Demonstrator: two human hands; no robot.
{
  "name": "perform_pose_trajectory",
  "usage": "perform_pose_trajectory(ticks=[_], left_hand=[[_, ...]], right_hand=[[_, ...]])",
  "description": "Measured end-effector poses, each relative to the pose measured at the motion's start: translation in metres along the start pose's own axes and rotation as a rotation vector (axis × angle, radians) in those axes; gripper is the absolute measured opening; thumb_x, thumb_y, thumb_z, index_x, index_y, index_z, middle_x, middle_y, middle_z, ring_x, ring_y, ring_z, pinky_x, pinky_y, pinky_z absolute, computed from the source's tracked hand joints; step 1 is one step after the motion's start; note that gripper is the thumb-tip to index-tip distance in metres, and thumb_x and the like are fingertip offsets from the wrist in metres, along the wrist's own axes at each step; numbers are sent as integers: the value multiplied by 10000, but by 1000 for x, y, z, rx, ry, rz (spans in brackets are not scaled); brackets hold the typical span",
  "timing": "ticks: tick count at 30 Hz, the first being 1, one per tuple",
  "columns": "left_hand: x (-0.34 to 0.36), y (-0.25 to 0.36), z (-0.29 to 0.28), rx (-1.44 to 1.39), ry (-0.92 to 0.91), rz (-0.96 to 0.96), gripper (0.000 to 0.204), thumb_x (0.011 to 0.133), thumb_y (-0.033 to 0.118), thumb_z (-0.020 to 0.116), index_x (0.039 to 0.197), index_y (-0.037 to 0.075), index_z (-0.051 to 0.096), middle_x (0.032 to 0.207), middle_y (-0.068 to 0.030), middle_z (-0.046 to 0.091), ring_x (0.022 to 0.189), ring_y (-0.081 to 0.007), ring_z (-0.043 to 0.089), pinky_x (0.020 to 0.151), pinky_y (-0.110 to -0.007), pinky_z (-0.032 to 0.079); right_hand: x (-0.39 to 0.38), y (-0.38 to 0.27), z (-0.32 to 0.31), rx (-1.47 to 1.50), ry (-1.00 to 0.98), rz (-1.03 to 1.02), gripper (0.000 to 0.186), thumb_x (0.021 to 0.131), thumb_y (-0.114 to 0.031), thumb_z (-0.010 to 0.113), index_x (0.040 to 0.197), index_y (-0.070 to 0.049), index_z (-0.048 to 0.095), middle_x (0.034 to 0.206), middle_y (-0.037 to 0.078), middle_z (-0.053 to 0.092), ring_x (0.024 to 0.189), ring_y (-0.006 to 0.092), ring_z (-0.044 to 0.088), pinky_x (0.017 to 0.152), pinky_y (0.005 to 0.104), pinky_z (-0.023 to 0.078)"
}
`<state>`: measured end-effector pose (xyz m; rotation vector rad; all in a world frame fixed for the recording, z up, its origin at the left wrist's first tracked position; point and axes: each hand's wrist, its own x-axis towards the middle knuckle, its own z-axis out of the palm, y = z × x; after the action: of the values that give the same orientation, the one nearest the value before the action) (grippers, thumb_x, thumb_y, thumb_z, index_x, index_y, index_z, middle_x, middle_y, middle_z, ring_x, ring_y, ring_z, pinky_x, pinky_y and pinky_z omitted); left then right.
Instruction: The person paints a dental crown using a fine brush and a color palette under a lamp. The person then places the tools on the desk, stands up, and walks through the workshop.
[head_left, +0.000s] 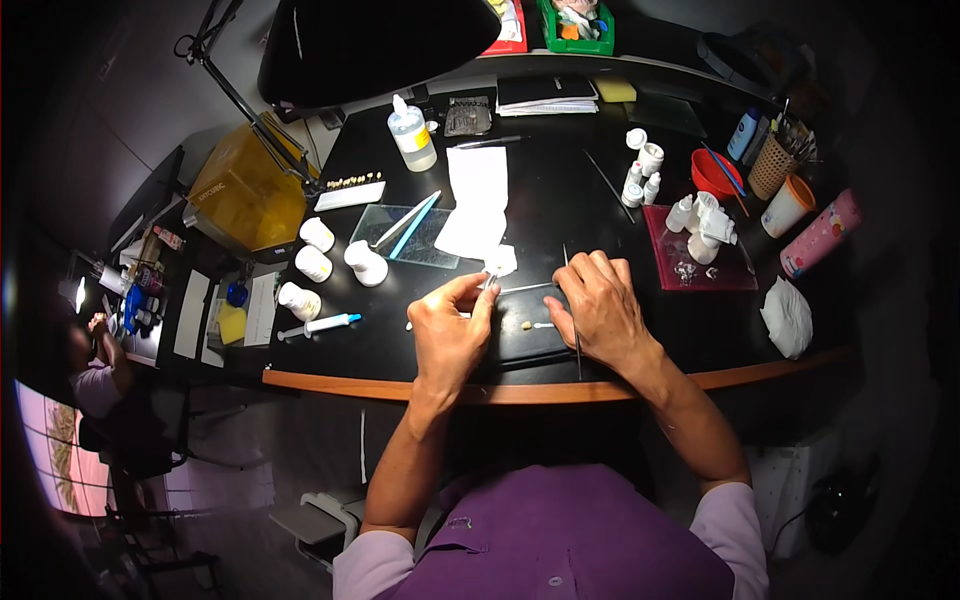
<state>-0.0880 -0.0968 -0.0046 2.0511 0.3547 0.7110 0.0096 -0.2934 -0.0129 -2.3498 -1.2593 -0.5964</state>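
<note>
"Trouble would start where, do we think?"

"Centre of the frame. Our left hand (452,325) is pinched, thumb against fingertips, on a small pale piece (492,281) too tiny for us to make out. Should that pinch slacken, we could lose it on the black tabletop (540,170), or beside the crumpled white tissue (502,261) just above, where pale on pale would hide it."

"And our right hand (605,315)?"

"Just right of centre, fingers curled, with a thin dark tool (578,350) caught between them and the thumb. How firmly, we cannot tell. The tool's lower end overlaps the wooden table edge (700,380) in our view, so a loose grip might let it slide off toward us."

"What about the yellowish bit (526,325) lying low between our hands?"

"Neither hand is touching it. A dropped wrist or a swing of the tool could flick it away."

"Anything further out?"

"Left of centre, the blue-tipped syringe (325,325) lies near the white bottles (366,263). If our left arm swept outward, we'd risk rolling one and toppling the others."
</note>
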Motion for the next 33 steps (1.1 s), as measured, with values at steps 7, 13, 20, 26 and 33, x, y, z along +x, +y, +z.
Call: perform_pose_trajectory(ticks=[7,13,20,26,33], left_hand=[[-4,6,0,-32,-51,-69,258,897,93,855,1096,-54,783,806,-166,791,697,-158,759,660,-295,594],[-4,4,-1,-81,-71,-173,225,898,108,874,930,-23,694,807,-98,778,701,-93,715,625,-245,557],[-4,4,-13,36,-179,-133,210,863,78,881,878,11,683,796,-80,770,725,-96,714,656,-263,567],[-8,12,-10,-1,-195,-159,183,850,61,880,850,7,706,798,-75,775,716,-91,717,658,-267,572],[-9,12,-4,-71,-165,-215,170,849,27,866,928,-22,724,844,-117,789,760,-133,762,727,-290,621]], right_hand=[[2,-2,8,-15,15,64,213,863,-196,827,924,-53,681,969,96,632,962,259,610,826,422,450],[3,0,1,104,-63,167,293,852,-269,854,976,-56,696,1013,99,672,1003,266,639,861,438,457],[1,29,-19,317,-244,-146,837,693,-560,947,1279,-41,650,1275,146,721,1280,331,650,1060,485,424],[-5,33,-13,386,-316,-65,877,664,-569,960,1292,-42,649,1296,136,720,1197,328,684,1051,474,426],[-8,30,-17,330,-247,-89,843,722,-571,937,1299,-15,674,1410,164,692,1397,342,591,1138,490,383]])
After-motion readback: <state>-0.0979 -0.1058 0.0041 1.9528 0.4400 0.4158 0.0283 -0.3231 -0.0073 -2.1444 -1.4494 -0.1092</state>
